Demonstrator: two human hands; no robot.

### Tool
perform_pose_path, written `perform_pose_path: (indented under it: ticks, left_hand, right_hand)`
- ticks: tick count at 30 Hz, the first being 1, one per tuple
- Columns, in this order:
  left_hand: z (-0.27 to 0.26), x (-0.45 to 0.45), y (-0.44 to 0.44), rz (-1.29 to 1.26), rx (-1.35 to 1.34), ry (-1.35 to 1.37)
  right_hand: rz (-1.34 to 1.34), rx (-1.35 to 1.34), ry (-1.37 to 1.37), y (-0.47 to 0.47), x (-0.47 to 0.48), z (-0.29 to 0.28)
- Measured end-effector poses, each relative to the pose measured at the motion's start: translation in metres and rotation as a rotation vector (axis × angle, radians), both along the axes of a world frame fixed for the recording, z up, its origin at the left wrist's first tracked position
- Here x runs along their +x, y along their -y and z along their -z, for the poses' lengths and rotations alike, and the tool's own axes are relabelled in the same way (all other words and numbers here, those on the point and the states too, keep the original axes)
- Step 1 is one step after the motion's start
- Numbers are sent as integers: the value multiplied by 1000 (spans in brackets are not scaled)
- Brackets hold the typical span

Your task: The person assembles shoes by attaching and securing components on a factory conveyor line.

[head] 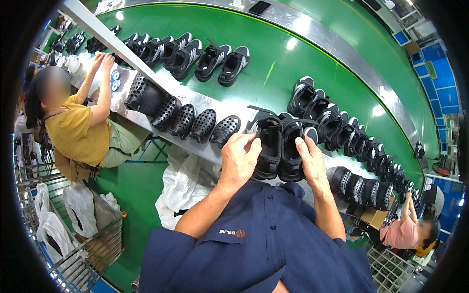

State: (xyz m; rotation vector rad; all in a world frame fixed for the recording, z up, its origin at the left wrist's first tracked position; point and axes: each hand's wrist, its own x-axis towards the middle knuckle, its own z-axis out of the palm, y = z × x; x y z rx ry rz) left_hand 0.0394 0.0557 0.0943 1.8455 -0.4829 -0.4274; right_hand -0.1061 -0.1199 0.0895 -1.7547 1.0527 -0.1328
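A pair of black sneakers with grey-white trim is held side by side before my chest, heels toward me. My left hand [239, 160] grips the left sneaker [268, 164] at its outer side, thumb by the collar. On the other sneaker [289, 170], my right hand [313, 161] has its thumb at the collar edge and its fingers along the outside. Both shoe openings face up, and their straps stick out loosely near the toes. Left of my left hand, black perforated plastic shoe inserts [202, 125] stand in a row on the metal ledge [234, 110].
Sneakers line the green conveyor belt [263, 95], at the left [234, 66] and right [351, 135]. More perforated inserts [353, 186] stand right. A seated person in yellow [78, 128] works left, another in pink [401, 232] right. A wire cart [99, 249] holds white bags. A grey post crosses upper left.
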Motion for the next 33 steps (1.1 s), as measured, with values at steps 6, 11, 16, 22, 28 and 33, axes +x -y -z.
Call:
perform_pose_path:
  ticks: [6, 11, 16, 22, 28, 33]
  left_hand:
    - [-3, 0, 1, 7, 11, 20]
    - [-12, 9, 10, 44, -39, -8]
    - [7, 29, 40, 46, -89, 198]
    - [-2, 48, 103, 319, -116, 117]
    - [18, 60, 219, 622, -109, 392]
    - [54, 95, 342, 807, -72, 525]
  right_hand:
    - [3, -16, 3, -2, 2, -1]
    - [-15, -80, 26, 0, 11, -15]
    - [-68, -214, 308, 15, 25, 10]
    - [85, -200, 343, 51, 34, 4]
    - [289, -328, 276, 154, 40, 33]
    - [356, -235, 420, 273, 55, 84]
